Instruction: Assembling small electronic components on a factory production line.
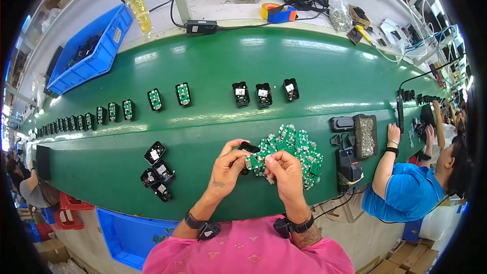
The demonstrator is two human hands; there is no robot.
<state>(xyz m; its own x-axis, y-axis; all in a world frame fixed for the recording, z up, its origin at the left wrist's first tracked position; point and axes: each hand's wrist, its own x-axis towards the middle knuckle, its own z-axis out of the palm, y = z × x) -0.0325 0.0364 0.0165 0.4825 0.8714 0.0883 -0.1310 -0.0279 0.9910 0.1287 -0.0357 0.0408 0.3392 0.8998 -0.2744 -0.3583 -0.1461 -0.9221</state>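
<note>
In front of me, my left hand [227,171] is closed around a small black casing [248,147], partly hidden by the fingers. My right hand [287,171] pinches a green circuit board [257,162] at its right end, over the front of the casing. Beside my right hand lies a heap of green circuit boards [307,155]. Several open black casings [163,171] with white parts inside are grouped to the left. Farther back stand three more such casings [240,94], and a row of casings with green boards [154,100] runs off to the left.
Right of the heap are a dark tray of small metal parts [365,136] and a black-and-grey device [349,167]. A co-worker in a blue shirt [406,190] works at the right. Blue bins stand on the back-left shelf [86,66] and below the bench [116,243].
</note>
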